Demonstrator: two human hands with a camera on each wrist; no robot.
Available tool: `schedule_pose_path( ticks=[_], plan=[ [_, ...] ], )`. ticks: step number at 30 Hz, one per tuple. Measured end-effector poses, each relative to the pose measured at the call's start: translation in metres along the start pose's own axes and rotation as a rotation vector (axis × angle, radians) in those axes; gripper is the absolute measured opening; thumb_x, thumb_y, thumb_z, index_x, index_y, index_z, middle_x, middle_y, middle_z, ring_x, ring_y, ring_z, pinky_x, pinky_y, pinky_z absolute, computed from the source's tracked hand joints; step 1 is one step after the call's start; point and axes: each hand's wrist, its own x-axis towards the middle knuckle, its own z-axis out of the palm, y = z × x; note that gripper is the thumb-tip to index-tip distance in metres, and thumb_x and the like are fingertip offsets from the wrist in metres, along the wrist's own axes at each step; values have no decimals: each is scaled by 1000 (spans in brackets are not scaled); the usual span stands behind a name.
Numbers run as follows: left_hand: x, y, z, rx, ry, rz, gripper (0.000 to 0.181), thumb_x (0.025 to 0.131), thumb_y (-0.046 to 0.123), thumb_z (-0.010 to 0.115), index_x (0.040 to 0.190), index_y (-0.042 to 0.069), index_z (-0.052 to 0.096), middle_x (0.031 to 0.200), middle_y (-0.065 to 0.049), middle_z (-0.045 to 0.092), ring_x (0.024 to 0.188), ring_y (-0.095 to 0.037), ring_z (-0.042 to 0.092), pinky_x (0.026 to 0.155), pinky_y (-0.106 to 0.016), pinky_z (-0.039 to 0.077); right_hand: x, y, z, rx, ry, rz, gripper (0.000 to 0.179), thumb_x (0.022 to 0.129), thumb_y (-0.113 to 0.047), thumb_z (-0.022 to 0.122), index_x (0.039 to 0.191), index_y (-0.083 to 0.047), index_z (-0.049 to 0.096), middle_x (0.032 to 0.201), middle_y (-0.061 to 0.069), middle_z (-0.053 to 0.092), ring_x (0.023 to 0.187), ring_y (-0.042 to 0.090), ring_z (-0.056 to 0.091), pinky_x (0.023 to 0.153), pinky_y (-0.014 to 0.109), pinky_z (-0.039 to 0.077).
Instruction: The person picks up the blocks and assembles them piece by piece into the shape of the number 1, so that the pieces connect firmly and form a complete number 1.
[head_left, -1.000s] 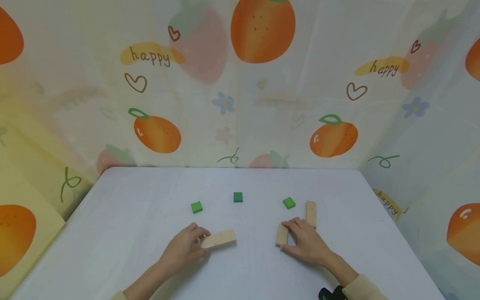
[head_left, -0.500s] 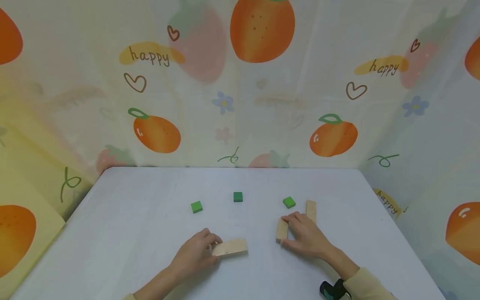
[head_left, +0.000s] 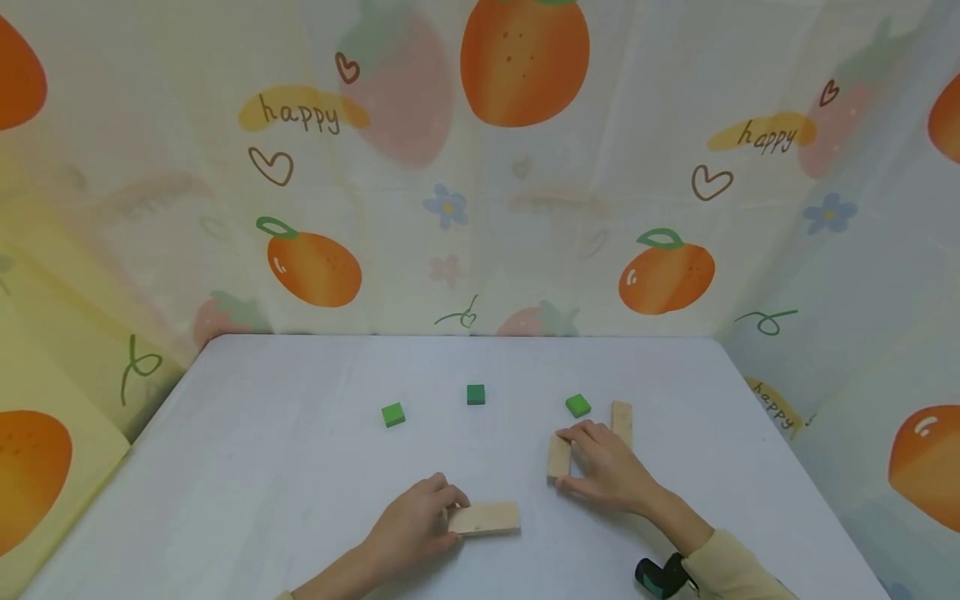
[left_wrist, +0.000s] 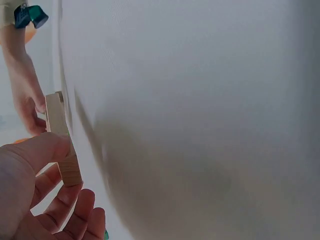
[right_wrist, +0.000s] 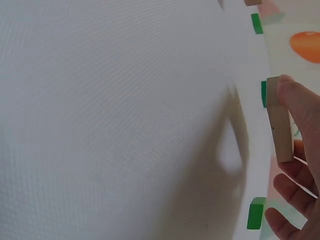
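Note:
My left hand (head_left: 416,529) pinches one end of a pale wooden block (head_left: 487,518), which lies crosswise near the front middle of the table. In the left wrist view, the thumb presses on this block (left_wrist: 56,117) while fingertips sit at its near end. My right hand (head_left: 611,468) grips a second wooden block (head_left: 558,457) lengthwise, thumb at its near end and fingers at the far end. The right wrist view shows that block (right_wrist: 281,125) between thumb and fingers. A third wooden block (head_left: 622,421) lies just behind the right hand, partly hidden by it.
On the white table (head_left: 300,375), three small green pieces lie beyond the hands: a left one (head_left: 393,414), a darker middle one (head_left: 476,394) and a right one (head_left: 578,405). A dark device (head_left: 660,577) is by the right sleeve. A fruit-printed cloth (head_left: 487,208) hangs behind.
My left hand has moved right and closer to the front edge with its block, which has turned to lie straighter crosswise. The right hand and its block have shifted slightly away and left.

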Motion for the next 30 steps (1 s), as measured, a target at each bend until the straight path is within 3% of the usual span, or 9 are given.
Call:
schedule_pose_path(
  ticks=[15, 30],
  plan=[
    [4, 12, 15, -16, -80, 0, 29, 71, 22, 76, 97, 17, 64, 81, 13, 48, 72, 0, 40, 62, -16, 40, 7, -11, -1, 25, -43, -6, 61, 67, -39, 76, 118, -11, 57, 105, 0, 58, 96, 17, 54, 77, 36, 46],
    [8, 16, 15, 15, -122, -22, 29, 71, 23, 77, 96, 19, 64, 79, 14, 47, 69, 0, 39, 61, -16, 37, 11, -29, 10, 109, -89, -12, 60, 70, -41, 75, 119, -12, 56, 105, -2, 57, 96, 14, 52, 79, 34, 45]
  ],
)
